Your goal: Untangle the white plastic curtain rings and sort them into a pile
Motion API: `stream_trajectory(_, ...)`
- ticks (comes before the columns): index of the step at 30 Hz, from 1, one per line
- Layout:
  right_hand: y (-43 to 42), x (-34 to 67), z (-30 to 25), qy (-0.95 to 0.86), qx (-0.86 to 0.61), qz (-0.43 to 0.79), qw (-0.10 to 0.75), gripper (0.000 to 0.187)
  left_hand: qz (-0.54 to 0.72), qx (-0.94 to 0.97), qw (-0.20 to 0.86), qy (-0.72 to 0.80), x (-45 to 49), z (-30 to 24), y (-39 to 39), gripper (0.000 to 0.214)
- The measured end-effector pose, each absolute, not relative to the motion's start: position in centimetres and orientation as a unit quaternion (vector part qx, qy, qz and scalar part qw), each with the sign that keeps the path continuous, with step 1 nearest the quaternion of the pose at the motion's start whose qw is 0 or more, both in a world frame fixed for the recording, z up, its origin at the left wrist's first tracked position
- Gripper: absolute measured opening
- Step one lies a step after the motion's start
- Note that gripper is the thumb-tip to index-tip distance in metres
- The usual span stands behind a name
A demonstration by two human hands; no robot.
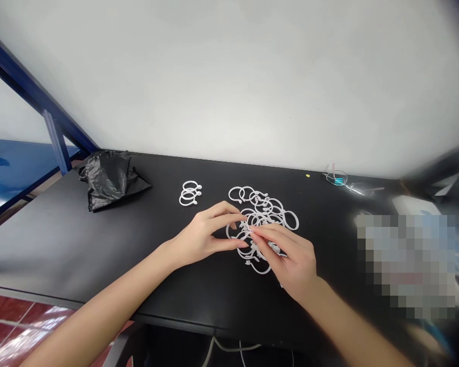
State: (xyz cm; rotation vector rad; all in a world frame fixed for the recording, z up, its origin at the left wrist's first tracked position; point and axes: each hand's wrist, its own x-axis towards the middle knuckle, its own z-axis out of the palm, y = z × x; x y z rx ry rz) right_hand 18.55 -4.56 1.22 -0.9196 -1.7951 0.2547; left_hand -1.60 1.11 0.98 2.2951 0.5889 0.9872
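A loose pile of white plastic rings (262,265), each with a small knob or clasp, lies on the black table (168,290). My left hand (208,229) reaches in from the left, thumb and index finger spread apart at the pile's left edge. Over the middle of the pile, my right hand (290,255) has thumb and fingertips pinched together on a white ring, most of which blends with the rings behind it. Farther left, three more white rings (188,196) lie overlapping in a short row, apart from the pile.
A crumpled black plastic bag (109,178) rests at the table's back left. Clear packaging with a blue-green piece (339,181) lies at the back right. A blurred pale object (409,265) stands at the right. A white wall (229,86) rises behind; cables (229,348) hang below the front edge.
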Motion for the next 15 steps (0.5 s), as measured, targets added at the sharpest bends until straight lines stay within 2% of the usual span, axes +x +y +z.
stream_trajectory(15, -4.55, 18.55, 1.28, -0.735, -0.399, 0.146, 0.528, 0.024, 0.342, 0.871, 0.273, 0.223, -1.72, 1.18, 0.99, 0.034)
